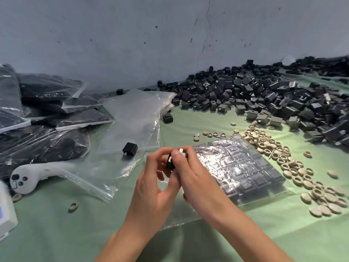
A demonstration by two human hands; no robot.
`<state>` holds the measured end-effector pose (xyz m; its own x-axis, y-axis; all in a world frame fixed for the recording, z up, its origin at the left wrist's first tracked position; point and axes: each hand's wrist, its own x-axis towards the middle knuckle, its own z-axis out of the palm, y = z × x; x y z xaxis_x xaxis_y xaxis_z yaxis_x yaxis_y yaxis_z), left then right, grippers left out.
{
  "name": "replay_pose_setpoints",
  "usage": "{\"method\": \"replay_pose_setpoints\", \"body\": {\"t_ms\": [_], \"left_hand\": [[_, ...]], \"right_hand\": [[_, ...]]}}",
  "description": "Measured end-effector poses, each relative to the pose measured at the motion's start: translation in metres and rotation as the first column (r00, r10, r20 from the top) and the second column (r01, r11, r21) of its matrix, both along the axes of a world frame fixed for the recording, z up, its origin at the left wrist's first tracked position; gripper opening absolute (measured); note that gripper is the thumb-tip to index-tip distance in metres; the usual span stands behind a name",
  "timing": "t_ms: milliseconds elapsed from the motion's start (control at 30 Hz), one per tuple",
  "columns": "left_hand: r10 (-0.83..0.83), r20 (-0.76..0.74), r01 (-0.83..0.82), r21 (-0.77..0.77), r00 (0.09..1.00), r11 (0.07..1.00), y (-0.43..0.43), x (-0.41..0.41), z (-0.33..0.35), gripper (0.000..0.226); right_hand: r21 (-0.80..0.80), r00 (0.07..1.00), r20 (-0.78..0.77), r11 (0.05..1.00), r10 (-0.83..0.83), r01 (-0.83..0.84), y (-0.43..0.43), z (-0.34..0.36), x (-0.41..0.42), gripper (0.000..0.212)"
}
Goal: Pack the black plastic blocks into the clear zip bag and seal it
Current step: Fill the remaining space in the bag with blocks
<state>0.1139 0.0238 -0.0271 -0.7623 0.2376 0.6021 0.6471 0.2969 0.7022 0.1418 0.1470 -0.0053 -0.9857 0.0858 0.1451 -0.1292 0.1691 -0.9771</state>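
Both my hands meet at the centre over the green table. My left hand (pixel 156 178) and my right hand (pixel 190 173) together pinch one small black plastic block (pixel 170 163) with a pale metal tab on top. Just to the right lies a clear zip bag (pixel 243 167) filled with rows of black blocks, its open end towards me. A big loose heap of black blocks (pixel 255 95) covers the back right. One single black block (pixel 130 149) rests on a stack of empty clear bags (pixel 130 129) to the left.
Packed bags of black blocks (pixel 49 114) pile up at the far left. Several beige rings and caps (pixel 294 167) are scattered right of the filled bag. A white handheld controller (pixel 28 178) lies at the left edge, beside a white box (pixel 5 210). A grey wall stands behind.
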Motion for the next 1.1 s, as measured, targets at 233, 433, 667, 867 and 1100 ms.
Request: {"method": "replay_pose_setpoints", "body": {"t_ms": [233, 433, 667, 867, 1100], "left_hand": [[-0.214, 0.408, 0.052, 0.373, 0.888, 0.926, -0.002, -0.007, 0.01, 0.03], [-0.435, 0.652, -0.222, 0.678, 0.621, 0.701, -0.021, -0.034, 0.02, 0.03], [-0.356, 0.702, -0.31, 0.632, 0.616, 0.71, -0.052, -0.052, 0.015, 0.019], [0.134, 0.421, -0.111, -0.079, 0.897, 0.991, -0.07, -0.022, -0.013, 0.03], [0.055, 0.194, 0.006, -0.303, 0.979, 0.953, -0.066, -0.013, -0.02, 0.036]], "right_hand": [[0.293, 0.995, -0.096, 0.956, 0.027, 0.002, 0.008, 0.0, 0.002, 0.04], [0.515, 0.948, -0.235, 0.799, -0.216, 0.31, 0.051, -0.004, -0.006, 0.035], [0.672, 0.886, -0.215, 0.595, -0.411, 0.44, 0.079, -0.028, -0.006, 0.027], [0.736, 0.859, -0.289, 0.476, -0.423, 0.482, 0.068, -0.027, 0.0, 0.031], [0.853, 0.906, -0.252, 0.365, -0.339, 0.374, 0.066, -0.024, 0.004, 0.03]]}}
